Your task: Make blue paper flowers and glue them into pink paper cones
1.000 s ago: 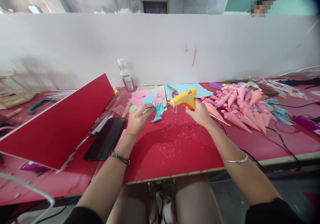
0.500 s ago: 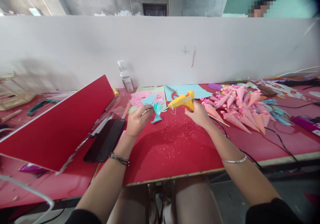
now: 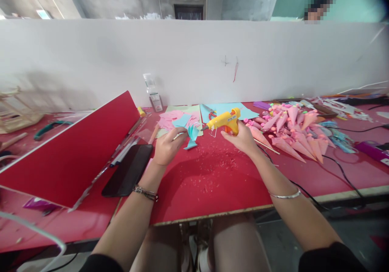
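Pinched in the fingers of my left hand (image 3: 169, 145) is a blue paper piece (image 3: 192, 134), its fanned strips at the top and a flared foot below. My right hand (image 3: 244, 138) grips a yellow glue gun (image 3: 224, 121) by its handle. The gun's metal nozzle points left, close beside the fanned strips; whether it touches them I cannot tell. Behind the paper piece lie pink paper cut-outs (image 3: 167, 119) and a flat blue paper scrap (image 3: 181, 121).
A pile of pink paper cones (image 3: 291, 126) covers the right of the red table (image 3: 206, 195), with black cords alongside. To the left lie a dark phone (image 3: 127, 170), pens and a slanted red board (image 3: 79, 150). A bottle (image 3: 155, 101) stands against the white partition (image 3: 106, 61).
The glue gun in my right hand has shifted slightly right and tilted a little. My left hand stays almost in place with the blue paper piece, whose fanned strips look more curled.
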Motion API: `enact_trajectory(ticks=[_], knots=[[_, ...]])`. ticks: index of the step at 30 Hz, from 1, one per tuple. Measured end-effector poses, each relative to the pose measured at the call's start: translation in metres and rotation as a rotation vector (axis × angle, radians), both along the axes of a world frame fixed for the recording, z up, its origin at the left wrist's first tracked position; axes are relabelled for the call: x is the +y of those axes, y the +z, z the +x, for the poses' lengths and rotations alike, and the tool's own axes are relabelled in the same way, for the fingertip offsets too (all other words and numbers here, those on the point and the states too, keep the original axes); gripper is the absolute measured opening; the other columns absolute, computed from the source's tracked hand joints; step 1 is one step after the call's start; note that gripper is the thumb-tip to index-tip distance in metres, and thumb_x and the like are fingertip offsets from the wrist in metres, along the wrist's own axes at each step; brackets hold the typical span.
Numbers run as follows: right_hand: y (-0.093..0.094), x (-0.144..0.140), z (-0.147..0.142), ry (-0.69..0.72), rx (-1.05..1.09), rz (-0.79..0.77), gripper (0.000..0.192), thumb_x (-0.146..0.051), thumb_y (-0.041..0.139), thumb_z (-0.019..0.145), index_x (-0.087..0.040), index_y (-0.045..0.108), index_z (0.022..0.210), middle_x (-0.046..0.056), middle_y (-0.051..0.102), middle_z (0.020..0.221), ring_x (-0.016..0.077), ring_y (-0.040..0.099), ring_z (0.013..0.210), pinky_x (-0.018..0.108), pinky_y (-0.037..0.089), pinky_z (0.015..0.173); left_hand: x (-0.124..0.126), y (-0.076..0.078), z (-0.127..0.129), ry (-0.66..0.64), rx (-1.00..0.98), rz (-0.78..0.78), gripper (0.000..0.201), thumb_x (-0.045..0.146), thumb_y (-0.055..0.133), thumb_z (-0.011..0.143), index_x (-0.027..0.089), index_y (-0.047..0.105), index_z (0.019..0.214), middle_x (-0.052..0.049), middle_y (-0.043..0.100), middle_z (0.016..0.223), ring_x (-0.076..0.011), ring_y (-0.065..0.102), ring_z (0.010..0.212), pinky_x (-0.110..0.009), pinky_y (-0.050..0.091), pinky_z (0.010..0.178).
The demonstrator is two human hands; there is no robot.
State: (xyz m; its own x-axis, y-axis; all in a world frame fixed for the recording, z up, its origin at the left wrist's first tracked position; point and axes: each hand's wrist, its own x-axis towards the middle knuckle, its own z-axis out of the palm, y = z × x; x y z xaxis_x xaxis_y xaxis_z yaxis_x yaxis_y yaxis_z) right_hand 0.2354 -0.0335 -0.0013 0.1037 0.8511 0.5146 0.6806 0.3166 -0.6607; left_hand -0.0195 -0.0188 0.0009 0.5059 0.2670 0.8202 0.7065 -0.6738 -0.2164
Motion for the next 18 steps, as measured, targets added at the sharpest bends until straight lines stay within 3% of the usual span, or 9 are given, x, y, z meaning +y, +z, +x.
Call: enact_trajectory(ticks=[7,12,18], knots=[[-0.006,0.005,0.002,-0.071,-0.081,-0.046,0.033,-0.042,0.055,0.067,-0.018,0.05,0.088,-0.001,0.055,0.061,0.015,0.052,0.055,0.024,0.036,0.051,0.002,-0.002,-0.001,-0.011,-0.026,-0.074,0.021,0.022,0.043,0.085,0.018,0.063,0.081,-0.003,0.064,0.087,-0.0104,0.058,0.074,-0.021,0.043,0.067],[-0.015,0.013,0.009,-0.129,-0.173,-0.151,0.039,-0.038,0.054,0.071,-0.016,0.048,0.102,0.009,0.062,0.086,0.0225,0.058,0.075,0.029,0.041,0.062,0.003,-0.004,-0.003,-0.025,-0.093,-0.186,0.021,0.022,0.041,0.086,0.017,0.062,0.086,-0.004,0.062,0.091,-0.0111,0.057,0.081,-0.021,0.044,0.071],[-0.026,0.021,0.015,0.014,-0.328,-0.27,0.021,-0.018,0.044,0.076,-0.012,0.052,0.095,0.012,0.061,0.093,0.0211,0.057,0.083,0.028,0.041,0.071,0.006,-0.007,-0.004,-0.027,-0.135,-0.237,0.02,0.022,0.043,0.085,0.016,0.061,0.087,-0.005,0.061,0.093,-0.0124,0.057,0.084,-0.022,0.044,0.073]])
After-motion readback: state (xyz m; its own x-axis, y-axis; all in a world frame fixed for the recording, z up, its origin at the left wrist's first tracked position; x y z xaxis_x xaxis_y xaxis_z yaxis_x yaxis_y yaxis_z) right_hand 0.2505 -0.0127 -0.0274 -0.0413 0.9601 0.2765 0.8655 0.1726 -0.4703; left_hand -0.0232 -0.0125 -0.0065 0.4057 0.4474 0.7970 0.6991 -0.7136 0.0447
